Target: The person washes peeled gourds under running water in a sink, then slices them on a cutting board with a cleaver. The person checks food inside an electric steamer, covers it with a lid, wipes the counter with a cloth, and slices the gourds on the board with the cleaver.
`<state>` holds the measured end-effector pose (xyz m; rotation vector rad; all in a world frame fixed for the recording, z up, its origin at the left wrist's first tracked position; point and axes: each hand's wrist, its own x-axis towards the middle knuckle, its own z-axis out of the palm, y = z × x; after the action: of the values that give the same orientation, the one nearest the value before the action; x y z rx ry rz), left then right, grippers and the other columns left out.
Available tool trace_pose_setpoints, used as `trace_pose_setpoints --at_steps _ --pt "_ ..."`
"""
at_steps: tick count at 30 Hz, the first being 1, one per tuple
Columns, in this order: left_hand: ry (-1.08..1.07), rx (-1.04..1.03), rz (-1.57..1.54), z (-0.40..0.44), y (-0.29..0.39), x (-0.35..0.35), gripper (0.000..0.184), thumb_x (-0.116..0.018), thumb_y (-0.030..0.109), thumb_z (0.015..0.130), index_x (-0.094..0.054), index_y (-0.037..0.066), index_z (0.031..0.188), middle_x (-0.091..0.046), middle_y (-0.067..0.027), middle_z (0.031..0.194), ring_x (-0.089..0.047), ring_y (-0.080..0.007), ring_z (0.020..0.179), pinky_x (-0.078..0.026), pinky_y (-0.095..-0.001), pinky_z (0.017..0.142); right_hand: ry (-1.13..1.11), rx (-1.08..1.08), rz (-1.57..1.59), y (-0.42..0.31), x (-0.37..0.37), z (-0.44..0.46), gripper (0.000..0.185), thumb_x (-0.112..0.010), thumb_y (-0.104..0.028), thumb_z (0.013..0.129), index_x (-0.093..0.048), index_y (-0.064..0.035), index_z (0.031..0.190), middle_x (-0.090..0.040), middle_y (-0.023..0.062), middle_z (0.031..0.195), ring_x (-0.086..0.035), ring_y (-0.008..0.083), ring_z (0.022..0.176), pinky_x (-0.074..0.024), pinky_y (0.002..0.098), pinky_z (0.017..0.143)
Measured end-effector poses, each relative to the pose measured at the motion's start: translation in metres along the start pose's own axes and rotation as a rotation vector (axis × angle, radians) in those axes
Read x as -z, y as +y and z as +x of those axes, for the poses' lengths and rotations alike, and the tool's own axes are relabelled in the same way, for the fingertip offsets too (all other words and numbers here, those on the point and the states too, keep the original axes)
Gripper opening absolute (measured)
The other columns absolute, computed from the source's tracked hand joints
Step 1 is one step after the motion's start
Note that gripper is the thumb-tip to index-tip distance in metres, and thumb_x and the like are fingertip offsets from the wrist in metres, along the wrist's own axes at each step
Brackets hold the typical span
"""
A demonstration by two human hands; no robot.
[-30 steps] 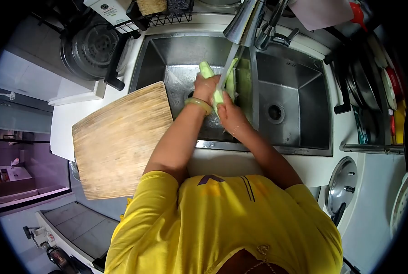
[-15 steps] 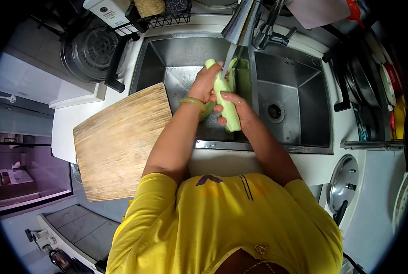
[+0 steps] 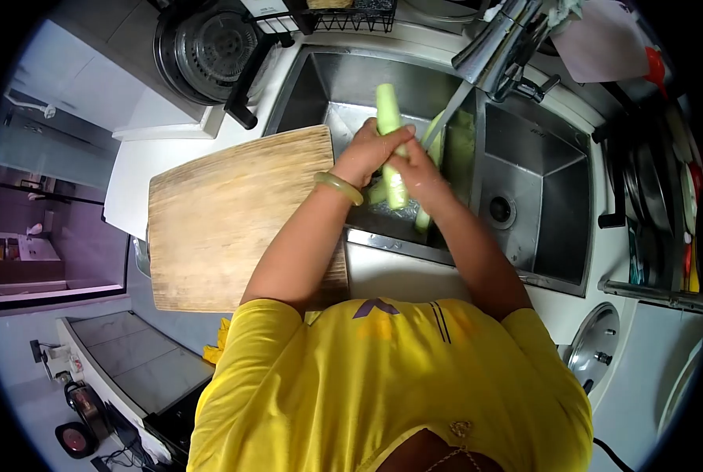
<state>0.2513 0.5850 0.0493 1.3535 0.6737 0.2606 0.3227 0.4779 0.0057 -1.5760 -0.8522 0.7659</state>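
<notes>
A long, peeled pale-green vegetable (image 3: 387,106), shaped like a slim gourd, is held upright-slanted over the left sink basin (image 3: 351,67). My left hand (image 3: 365,153) wraps round its middle. Just below, my right hand (image 3: 420,171) closes on it from the other side, slightly blurred. From the chrome faucet (image 3: 497,47), a stream of water (image 3: 450,114) runs down beside my right hand. Behind that hand another pale-green length (image 3: 424,220) lies in the basin, partly hidden. A smaller green piece (image 3: 377,192) shows below my left hand.
A wooden cutting board (image 3: 237,224) lies left of the sink, overlapping its edge. The right basin (image 3: 552,157) has a drain (image 3: 501,209). Farther right are a rack of pans (image 3: 642,173) and a glass lid (image 3: 594,342). A wire basket (image 3: 355,17) stands behind the sink.
The view has shifted, moving the sink rightward in the frame. The vegetable has turned more upright in my hands, and my right hand has moved up it, closer to my left hand.
</notes>
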Motion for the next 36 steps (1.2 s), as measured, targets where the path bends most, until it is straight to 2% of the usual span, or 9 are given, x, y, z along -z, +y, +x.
trace_pose_setpoints --at_steps 8,11,12,14,22,26,27,32,36 --pt "0.275 -0.113 0.046 -0.041 0.025 0.070 0.032 -0.070 0.018 0.083 -0.056 0.003 0.108 -0.061 -0.0075 0.081 -0.058 -0.0167 0.063 -0.050 -0.0287 0.052 -0.349 -0.250 0.290 -0.029 0.002 0.017 0.034 -0.055 -0.025 0.101 -0.060 -0.0012 0.123 -0.064 0.0067 0.116 -0.064 0.0117 0.086 -0.0518 0.0239 0.064" --pt "0.117 -0.188 0.592 -0.078 0.042 0.131 0.040 -0.075 0.019 0.078 -0.055 0.000 0.108 -0.061 -0.0150 0.085 -0.060 -0.0230 0.073 -0.047 -0.0367 0.063 -0.218 -0.231 -0.010 0.043 0.011 0.051 0.032 -0.057 -0.027 0.099 -0.063 -0.0054 0.122 -0.066 0.0060 0.113 -0.066 0.0167 0.089 -0.0532 0.0282 0.068" --pt "0.246 -0.575 1.088 -0.077 0.023 0.155 0.048 -0.077 0.017 0.074 -0.056 0.000 0.113 -0.062 -0.0204 0.095 -0.062 -0.0340 0.083 -0.049 -0.0421 0.074 -0.337 -0.113 -0.467 0.074 0.012 0.061 0.029 -0.058 -0.024 0.097 -0.065 -0.0079 0.121 -0.067 0.0059 0.112 -0.066 0.0204 0.093 -0.0535 0.0317 0.072" --pt "0.108 -0.447 1.366 -0.098 0.031 0.171 0.057 -0.076 0.012 0.070 -0.056 0.004 0.123 -0.060 -0.0178 0.110 -0.057 -0.0386 0.100 -0.049 -0.0452 0.083 -0.447 0.010 -0.923 0.115 0.004 0.068 0.027 -0.058 -0.021 0.095 -0.066 -0.0103 0.119 -0.067 0.0058 0.110 -0.067 0.0242 0.097 -0.0538 0.0352 0.077" --pt "0.215 -0.379 1.325 -0.130 0.018 0.201 0.079 -0.079 0.015 0.063 -0.051 0.011 0.137 -0.045 -0.0158 0.144 -0.048 -0.0356 0.126 -0.036 -0.0482 0.109 -0.780 0.110 -1.573 0.154 -0.027 0.058 0.034 -0.038 -0.015 0.098 -0.059 -0.0188 0.125 -0.060 0.0072 0.127 -0.048 0.0246 0.130 -0.0229 0.0699 0.106" --pt "0.162 -0.041 1.334 -0.130 0.027 0.215 0.092 -0.086 0.044 0.062 -0.049 0.003 0.136 -0.049 -0.0219 0.139 -0.047 -0.0373 0.130 -0.035 -0.0472 0.111 -0.726 -0.067 -1.220 0.102 -0.021 0.059 0.041 -0.064 -0.005 0.082 -0.057 -0.0139 0.121 -0.058 0.0144 0.127 -0.054 0.0298 0.124 -0.0405 0.0462 0.106" --pt "0.157 -0.082 1.286 -0.130 0.023 0.220 0.102 -0.084 0.055 0.062 -0.046 0.000 0.139 -0.050 -0.0248 0.137 -0.047 -0.0397 0.129 -0.036 -0.0464 0.111 -0.565 0.206 -1.065 0.106 -0.010 0.057 0.055 -0.075 -0.002 0.072 -0.054 -0.0104 0.121 -0.061 0.0156 0.119 -0.060 0.0334 0.112 -0.0480 0.0370 0.098" --pt "0.290 -0.409 1.124 -0.118 0.034 0.189 0.105 -0.084 0.048 0.068 -0.035 0.003 0.148 -0.041 -0.0224 0.148 -0.040 -0.0353 0.138 -0.037 -0.0427 0.112 -0.244 0.083 -0.470 0.026 0.030 0.056 0.052 -0.078 -0.010 0.078 -0.051 -0.0067 0.122 -0.063 0.0089 0.112 -0.062 0.0232 0.104 -0.0500 0.0350 0.092" --pt "-0.065 -0.440 0.662 -0.068 0.026 0.073 0.085 -0.076 0.026 0.082 -0.032 0.004 0.150 -0.041 -0.0228 0.148 -0.037 -0.0335 0.140 -0.031 -0.0442 0.115 0.027 0.124 -0.100 0.010 0.044 0.056 0.059 -0.075 -0.029 0.085 -0.045 -0.0023 0.129 -0.062 0.0111 0.111 -0.059 0.0204 0.106 -0.0457 0.0342 0.094"
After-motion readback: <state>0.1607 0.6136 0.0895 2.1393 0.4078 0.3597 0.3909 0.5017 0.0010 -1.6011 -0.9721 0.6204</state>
